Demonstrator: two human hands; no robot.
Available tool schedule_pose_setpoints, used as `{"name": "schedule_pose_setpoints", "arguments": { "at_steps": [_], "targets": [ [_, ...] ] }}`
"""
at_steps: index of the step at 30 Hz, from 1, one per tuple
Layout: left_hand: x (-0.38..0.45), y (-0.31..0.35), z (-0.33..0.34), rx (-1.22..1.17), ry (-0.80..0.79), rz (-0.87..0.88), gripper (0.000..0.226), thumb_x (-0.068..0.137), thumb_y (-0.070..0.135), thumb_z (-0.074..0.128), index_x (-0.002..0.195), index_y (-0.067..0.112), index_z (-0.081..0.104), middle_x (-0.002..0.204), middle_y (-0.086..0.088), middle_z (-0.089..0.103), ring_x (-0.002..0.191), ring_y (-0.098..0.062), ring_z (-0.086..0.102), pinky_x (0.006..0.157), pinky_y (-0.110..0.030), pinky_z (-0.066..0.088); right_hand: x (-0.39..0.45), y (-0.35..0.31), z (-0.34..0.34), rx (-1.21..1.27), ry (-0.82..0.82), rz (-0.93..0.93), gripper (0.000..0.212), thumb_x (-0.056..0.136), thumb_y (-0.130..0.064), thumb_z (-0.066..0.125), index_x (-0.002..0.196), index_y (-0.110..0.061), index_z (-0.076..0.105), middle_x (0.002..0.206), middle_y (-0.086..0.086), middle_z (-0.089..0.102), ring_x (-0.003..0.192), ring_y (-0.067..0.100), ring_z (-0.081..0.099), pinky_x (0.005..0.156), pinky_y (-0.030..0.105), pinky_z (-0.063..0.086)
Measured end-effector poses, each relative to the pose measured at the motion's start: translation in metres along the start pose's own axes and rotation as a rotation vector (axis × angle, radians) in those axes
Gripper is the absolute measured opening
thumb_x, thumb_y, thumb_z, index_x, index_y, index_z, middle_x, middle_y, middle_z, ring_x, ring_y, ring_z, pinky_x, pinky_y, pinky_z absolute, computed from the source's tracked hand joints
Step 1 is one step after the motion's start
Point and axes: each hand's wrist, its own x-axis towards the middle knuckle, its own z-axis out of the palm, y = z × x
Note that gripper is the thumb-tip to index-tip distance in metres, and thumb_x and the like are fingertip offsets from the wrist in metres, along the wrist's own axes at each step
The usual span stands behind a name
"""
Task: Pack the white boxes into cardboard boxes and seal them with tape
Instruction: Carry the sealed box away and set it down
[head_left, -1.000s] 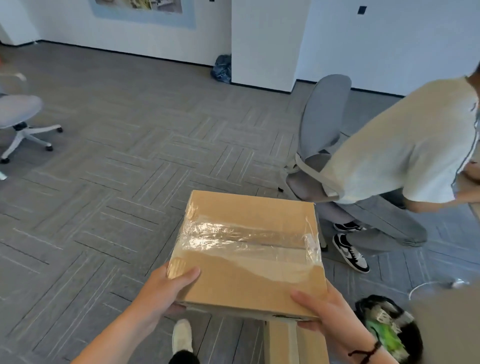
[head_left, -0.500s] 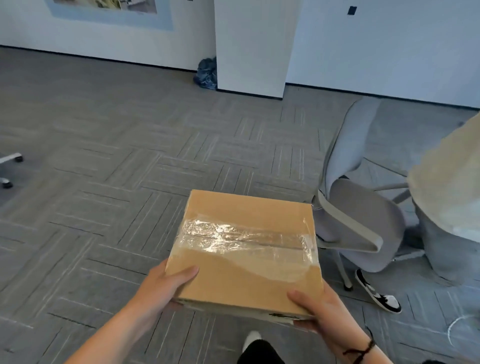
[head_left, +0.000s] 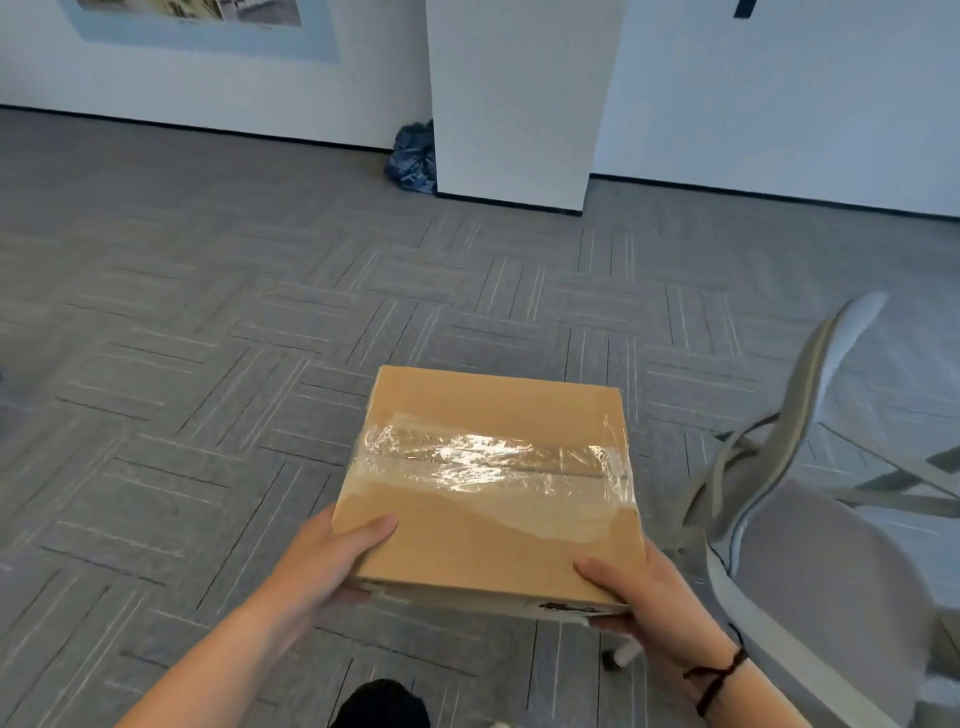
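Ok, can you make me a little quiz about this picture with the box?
1. True or false: the cardboard box is open on top.
2. What shiny stuff runs across the box's top? A) clear tape B) red ribbon C) string
3. Fill in: the black cord bracelet is on the ____ wrist.

Key
1. False: its flaps are closed and taped. The left hand and right hand hold its near corners.
2. A
3. right

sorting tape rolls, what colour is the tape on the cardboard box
Clear and glossy, no colour: the tape shows the brown cardboard box through it. Head view.
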Motion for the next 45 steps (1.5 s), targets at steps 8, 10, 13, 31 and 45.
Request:
{"name": "schedule_pose_setpoints", "arguments": {
  "at_steps": [8, 10, 13, 31, 45],
  "targets": [
    [0.198, 0.112, -0.022, -0.023, -0.011, 0.007, 0.027, 0.088, 0.033, 0.075, 0.111, 0.023, 0.067, 0.088, 0.006, 0.078, 0.091, -0.020, 0.073, 0.074, -0.043, 0.062, 0.200, -0.103, 0.034, -0.040, 0.034, 0.011, 0.066, 0.064, -0.038, 0.085, 0.124, -0.030, 0.061, 0.110, -0.003, 0.075, 0.102, 0.024, 0.072, 0.081, 0.045, 0.061],
    [0.248, 0.143, -0.034, -0.027, -0.015, -0.007, 0.027, 0.087, 0.032, 0.076, 0.111, 0.021, 0.067, 0.088, 0.002, 0.078, 0.089, -0.023, 0.073, 0.076, -0.046, 0.062, 0.248, -0.129, 0.048, -0.025, 0.045, 0.022, 0.067, 0.064, -0.037, 0.088, 0.125, -0.029, 0.060, 0.110, -0.001, 0.075, 0.101, 0.026, 0.072, 0.078, 0.043, 0.061],
    [0.310, 0.199, -0.053, 0.005, -0.042, -0.028, 0.031, 0.085, 0.034, 0.079, 0.110, 0.020, 0.068, 0.088, 0.000, 0.078, 0.091, -0.026, 0.072, 0.080, -0.051, 0.061, 0.308, -0.174, 0.070, -0.019, 0.072, 0.047, 0.075, 0.059, -0.040, 0.092, 0.124, -0.027, 0.059, 0.108, 0.000, 0.076, 0.100, 0.027, 0.072, 0.076, 0.043, 0.060],
    [0.724, 0.497, -0.012, 0.075, -0.047, -0.062, 0.032, 0.085, 0.030, 0.079, 0.109, 0.014, 0.064, 0.100, -0.012, 0.072, 0.091, -0.029, 0.068, 0.078, -0.049, 0.059, 0.726, -0.418, 0.050, 0.078, 0.110, 0.059, 0.054, 0.075, -0.028, 0.084, 0.123, -0.027, 0.059, 0.108, 0.000, 0.076, 0.104, 0.029, 0.070, 0.090, 0.058, 0.056],
    [1.049, 0.714, -0.003, 0.034, -0.110, -0.008, 0.034, 0.086, 0.031, 0.078, 0.111, 0.014, 0.064, 0.108, -0.012, 0.073, 0.100, -0.031, 0.071, 0.085, -0.059, 0.059, 1.055, -0.638, 0.052, 0.041, 0.120, 0.026, 0.069, 0.063, -0.032, 0.086, 0.126, -0.023, 0.059, 0.111, 0.003, 0.075, 0.102, 0.028, 0.070, 0.091, 0.057, 0.056]
  ]
}}
